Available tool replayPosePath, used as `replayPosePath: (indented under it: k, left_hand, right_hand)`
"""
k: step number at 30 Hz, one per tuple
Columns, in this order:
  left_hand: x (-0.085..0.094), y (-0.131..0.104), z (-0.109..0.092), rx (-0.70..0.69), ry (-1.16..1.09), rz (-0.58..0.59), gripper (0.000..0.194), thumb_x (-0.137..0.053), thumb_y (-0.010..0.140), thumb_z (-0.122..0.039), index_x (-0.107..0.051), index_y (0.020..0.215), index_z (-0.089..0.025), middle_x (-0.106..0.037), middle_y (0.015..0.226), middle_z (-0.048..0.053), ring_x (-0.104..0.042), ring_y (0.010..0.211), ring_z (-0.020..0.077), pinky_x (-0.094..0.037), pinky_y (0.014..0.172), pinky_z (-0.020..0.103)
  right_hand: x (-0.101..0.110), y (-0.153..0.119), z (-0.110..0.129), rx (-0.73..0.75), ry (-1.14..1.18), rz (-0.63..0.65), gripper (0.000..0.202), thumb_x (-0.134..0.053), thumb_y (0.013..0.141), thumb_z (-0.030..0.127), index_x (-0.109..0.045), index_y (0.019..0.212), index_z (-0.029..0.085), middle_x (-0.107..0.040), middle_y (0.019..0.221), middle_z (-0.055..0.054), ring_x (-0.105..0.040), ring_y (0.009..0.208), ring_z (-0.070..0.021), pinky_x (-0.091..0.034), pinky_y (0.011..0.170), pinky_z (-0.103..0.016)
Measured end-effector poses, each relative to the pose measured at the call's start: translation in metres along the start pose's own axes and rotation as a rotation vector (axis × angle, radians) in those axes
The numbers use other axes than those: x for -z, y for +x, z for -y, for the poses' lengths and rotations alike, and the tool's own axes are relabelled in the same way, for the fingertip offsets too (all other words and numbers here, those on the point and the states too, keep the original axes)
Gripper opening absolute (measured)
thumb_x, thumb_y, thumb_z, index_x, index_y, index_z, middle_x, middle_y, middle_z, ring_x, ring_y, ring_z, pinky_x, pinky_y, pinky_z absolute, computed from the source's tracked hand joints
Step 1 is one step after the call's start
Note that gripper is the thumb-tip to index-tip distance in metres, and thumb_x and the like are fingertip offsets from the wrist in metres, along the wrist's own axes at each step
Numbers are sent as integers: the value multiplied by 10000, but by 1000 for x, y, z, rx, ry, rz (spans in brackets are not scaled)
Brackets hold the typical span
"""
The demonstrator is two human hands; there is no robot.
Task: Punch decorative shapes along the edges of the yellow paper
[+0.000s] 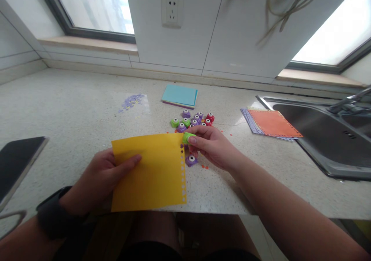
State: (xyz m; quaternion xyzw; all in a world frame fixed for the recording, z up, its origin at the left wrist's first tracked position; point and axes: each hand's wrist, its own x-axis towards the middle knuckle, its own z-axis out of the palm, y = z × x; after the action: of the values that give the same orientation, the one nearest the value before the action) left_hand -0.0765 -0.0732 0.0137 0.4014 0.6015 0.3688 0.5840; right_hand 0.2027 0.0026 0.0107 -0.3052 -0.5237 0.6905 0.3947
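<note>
A yellow sheet of paper [150, 172] is pinched in my left hand [102, 176], the thumb lying on top of it. A row of small punched holes runs down its right edge. My right hand [214, 145] grips a green craft punch [188, 138] between thumb and fingers, at the sheet's upper right corner. Whether the paper sits inside the punch's slot I cannot tell. A purple craft punch [191, 160] lies just below that hand. Beyond it several more punches cluster in purple, green and red, such as a green one [175, 122] and a red one [210, 117].
A stack of blue paper [180, 95] lies behind the punches. Purple paper bits [132, 101] are heaped to the left. Punched orange paper [275, 123] overlaps the edge of the sink [321, 149] at right. A dark flat object [19, 160] lies at far left.
</note>
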Motion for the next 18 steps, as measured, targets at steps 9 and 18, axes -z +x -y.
replayPosePath:
  k: [9,18]
  left_hand:
    - [-7,-4,-6,-75,59,50,377,-781,795,-466,-746,1056,-196,-817,985,78,-774,879,288,-638,699,318]
    - [-20,-8,-7,-134,59,79,423,-764,819,-436,-711,1149,-176,-805,1059,108,-757,981,324,-628,739,360]
  right_hand:
    - [12,-3,5,12,-96,64,232,-795,832,323,-750,980,151,-715,772,-29,-564,547,-72,-471,519,-205]
    - [12,-8,16,-35,-258,149,282,-789,819,387,-735,965,151,-686,772,-21,-591,617,-100,-486,608,-245]
